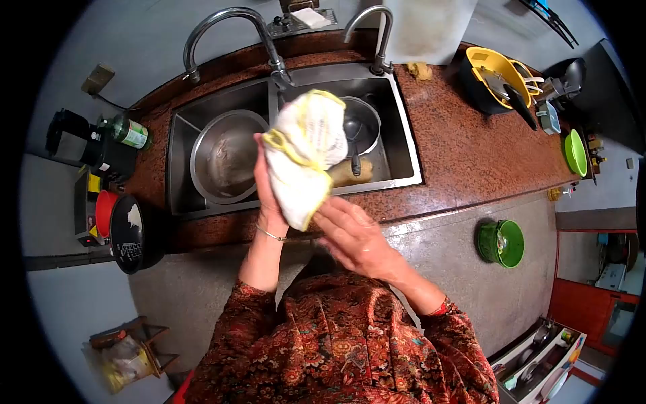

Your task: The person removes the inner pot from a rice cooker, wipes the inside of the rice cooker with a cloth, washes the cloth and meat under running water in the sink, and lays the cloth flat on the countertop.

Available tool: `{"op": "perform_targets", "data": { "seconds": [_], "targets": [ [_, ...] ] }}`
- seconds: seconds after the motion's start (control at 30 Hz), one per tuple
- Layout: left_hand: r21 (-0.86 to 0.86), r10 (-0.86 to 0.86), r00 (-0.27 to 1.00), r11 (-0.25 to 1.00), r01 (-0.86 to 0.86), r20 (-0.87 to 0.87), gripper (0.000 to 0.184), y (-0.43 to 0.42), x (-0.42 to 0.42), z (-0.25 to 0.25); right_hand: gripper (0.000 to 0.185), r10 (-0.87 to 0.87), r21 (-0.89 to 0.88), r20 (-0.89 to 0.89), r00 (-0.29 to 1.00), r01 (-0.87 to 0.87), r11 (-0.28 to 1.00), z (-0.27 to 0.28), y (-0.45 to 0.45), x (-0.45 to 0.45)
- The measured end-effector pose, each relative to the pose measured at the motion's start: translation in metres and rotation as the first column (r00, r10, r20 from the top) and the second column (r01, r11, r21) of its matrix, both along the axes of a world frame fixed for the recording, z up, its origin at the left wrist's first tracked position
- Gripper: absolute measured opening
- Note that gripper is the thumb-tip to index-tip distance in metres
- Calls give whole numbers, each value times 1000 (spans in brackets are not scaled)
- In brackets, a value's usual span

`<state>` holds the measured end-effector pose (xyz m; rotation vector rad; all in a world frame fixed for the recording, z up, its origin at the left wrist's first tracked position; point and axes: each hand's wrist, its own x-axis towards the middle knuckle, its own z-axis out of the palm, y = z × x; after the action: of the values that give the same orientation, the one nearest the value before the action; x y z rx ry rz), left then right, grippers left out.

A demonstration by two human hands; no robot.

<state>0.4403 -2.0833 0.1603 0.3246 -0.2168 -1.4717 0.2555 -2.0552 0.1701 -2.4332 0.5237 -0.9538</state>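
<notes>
A white dishcloth (303, 185) with yellow edging is bunched up over the front of the double sink. My left hand (267, 192) holds it from the left side, and the cloth hides most of the fingers. At the cloth's lower right edge is my right hand (356, 236), its fingers stretched out flat and the tips close against the fabric. Below the cloth, a large metal basin (232, 188) sits in the left sink bowl. The right bowl holds a metal pot (372, 128) with a dark-handled ladle (356, 165) in it, and a tan object (360, 176) lies beside the pot.
Two curved faucets (225, 13) (369, 12) rise behind the sink. On the right counter (464, 158) stand a yellow basket (498, 64) with utensils and a green bowl (575, 153). A green bucket (515, 244) is on the floor. A black rice-cooker pot (128, 246) stands at left.
</notes>
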Motion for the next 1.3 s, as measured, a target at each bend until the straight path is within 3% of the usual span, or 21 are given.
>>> {"op": "perform_targets", "data": {
  "seconds": [0.03,0.07,0.1,0.13,0.17,0.2,0.3,0.37,0.4,0.47,0.57,0.7,0.77,0.83,0.9,0.97,1.07,1.13,1.17,1.2,1.3],
  "targets": [
    [-321,-200,966,937,140,-162,58,0,13,-10,32,8,5,77,997,-8,1000,-6,-3,1],
    [-211,45,935,977,33,352,57,10,24,-14,19,-83,33,239,968,77,996,-12,-13,4],
    [-264,-42,986,961,84,161,58,14,33,-19,17,-220,217,296,929,159,963,-15,-21,4],
    [-315,-150,988,940,130,-40,59,17,41,-24,27,-339,658,110,934,187,729,-16,-29,-4],
    [-360,-262,940,917,171,-220,60,21,50,-30,44,-477,822,262,839,66,566,-30,-45,6],
    [-265,-119,989,960,92,-88,59,25,49,-28,52,-454,889,314,834,-91,448,-47,-59,16],
    [-61,243,890,969,-239,386,57,33,44,-14,70,-293,829,548,784,-555,67,-53,-72,56],
    [-391,-76,996,916,90,50,53,18,46,-4,73,-256,677,691,677,-729,-101,-50,-70,79],
    [-470,-181,981,873,130,-65,51,15,49,-3,70,-217,664,714,665,-742,-92,-50,-72,79],
    [-217,72,974,969,-119,-214,51,23,60,-17,60,-203,711,686,699,-703,-19,-42,-72,71],
    [-441,61,997,895,-73,-43,44,21,67,-8,39,-179,752,651,738,-658,25,-36,-75,62],
    [-297,147,978,937,-185,-147,44,22,92,-24,22,106,843,537,837,-538,-17,-33,-92,63],
    [-314,289,948,920,-236,133,45,20,97,-13,11,110,881,472,875,-473,-18,-38,-103,65],
    [-179,371,857,928,-328,356,49,17,95,-6,17,-92,666,719,688,-722,-187,-49,-123,68],
    [-104,399,783,910,-401,478,52,14,90,-6,24,-271,591,758,593,-800,-98,-46,-133,75],
    [-169,403,508,879,-445,761,52,10,81,-1,35,-244,713,678,693,-701,-8,-43,-135,87],
    [-290,302,-43,850,-440,952,53,0,71,10,53,-151,764,555,818,-574,-295,-85,-117,107],
    [-310,447,394,878,-364,803,53,-5,74,1,61,-118,643,639,760,-612,-462,-88,-97,120],
    [-336,408,856,892,-302,317,53,-8,82,-14,64,-138,564,693,707,-652,-506,-81,-91,124],
    [-394,152,943,880,-266,-296,53,-6,90,-28,51,-200,501,710,675,-685,-529,-71,-89,126],
    [-462,40,855,828,-318,-517,53,3,81,-17,35,-102,614,680,726,-640,-463,-82,-99,113]
  ]
}}
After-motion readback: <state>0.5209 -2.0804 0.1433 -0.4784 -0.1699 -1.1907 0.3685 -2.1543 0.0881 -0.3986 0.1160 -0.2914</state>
